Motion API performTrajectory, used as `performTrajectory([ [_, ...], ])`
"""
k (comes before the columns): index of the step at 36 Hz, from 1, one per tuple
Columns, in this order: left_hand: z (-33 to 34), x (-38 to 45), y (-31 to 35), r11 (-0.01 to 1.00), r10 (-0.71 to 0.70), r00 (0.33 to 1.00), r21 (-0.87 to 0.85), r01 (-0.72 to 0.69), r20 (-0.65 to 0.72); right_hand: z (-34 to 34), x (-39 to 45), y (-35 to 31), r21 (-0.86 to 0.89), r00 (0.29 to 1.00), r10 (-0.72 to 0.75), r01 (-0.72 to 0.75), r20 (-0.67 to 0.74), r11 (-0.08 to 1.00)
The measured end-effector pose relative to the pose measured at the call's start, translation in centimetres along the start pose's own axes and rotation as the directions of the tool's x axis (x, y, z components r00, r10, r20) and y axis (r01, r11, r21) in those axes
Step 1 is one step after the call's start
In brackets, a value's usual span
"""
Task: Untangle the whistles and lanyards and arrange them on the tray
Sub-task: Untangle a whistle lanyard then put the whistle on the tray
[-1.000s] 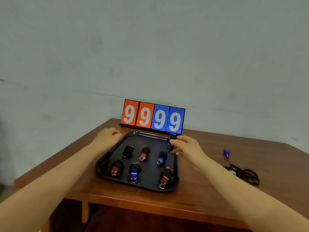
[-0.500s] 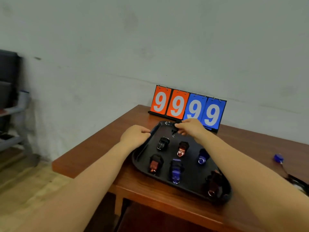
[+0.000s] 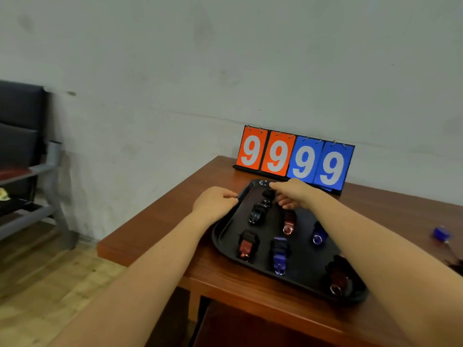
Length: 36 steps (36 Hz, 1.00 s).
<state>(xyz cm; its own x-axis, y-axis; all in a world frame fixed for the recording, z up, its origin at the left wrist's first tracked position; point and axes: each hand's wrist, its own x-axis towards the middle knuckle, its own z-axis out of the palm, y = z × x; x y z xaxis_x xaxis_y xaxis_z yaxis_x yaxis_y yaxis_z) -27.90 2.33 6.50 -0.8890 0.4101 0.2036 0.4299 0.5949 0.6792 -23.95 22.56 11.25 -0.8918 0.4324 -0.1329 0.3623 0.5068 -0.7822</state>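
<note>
Head view, wooden table [image 3: 160, 229], grey wall [image 3: 225, 58]

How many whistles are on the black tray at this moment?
7: black far-left, another black pinched by the right hand above it, red far-middle, blue far-right, red near-left, blue near-middle, red near-right. The forearm may hide more.

the flip scoreboard [image 3: 295, 159] reads 9 9 on orange cards, 9 9 on blue.
</note>
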Motion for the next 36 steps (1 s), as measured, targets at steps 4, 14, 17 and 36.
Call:
performTrajectory([
  [4, -0.2, -0.1, 0.2, 1.0, -0.008, 1.0, 0.008, 0.008, 0.01, -2.4, -1.3, 0.9, -0.024, 0.998, -0.025, 0.024, -0.061, 0.999],
  [14, -0.1, -1.2, 1.3, 0.999, -0.043, 0.995, -0.019, 0.041, -0.091, -11.0, -9.2, 7.1, -0.212, 0.971, -0.19, 0.157, -0.146, 0.965],
  [17, -0.2, -1.6, 2.0, 0.996, -0.003, 0.994, 0.083, 0.012, -0.107, -13.1, -11.9, 9.5, -0.269, 0.962, -0.222, 0.174, -0.16, 0.947],
  [36, 13.2, -8.9, 24.5, 0.876, 0.477, 0.863, -0.165, -0.452, 0.166, -19.1, -20.8, 24.4, -0.157, 0.696, -0.182, 0.1, -0.694, 0.983],
])
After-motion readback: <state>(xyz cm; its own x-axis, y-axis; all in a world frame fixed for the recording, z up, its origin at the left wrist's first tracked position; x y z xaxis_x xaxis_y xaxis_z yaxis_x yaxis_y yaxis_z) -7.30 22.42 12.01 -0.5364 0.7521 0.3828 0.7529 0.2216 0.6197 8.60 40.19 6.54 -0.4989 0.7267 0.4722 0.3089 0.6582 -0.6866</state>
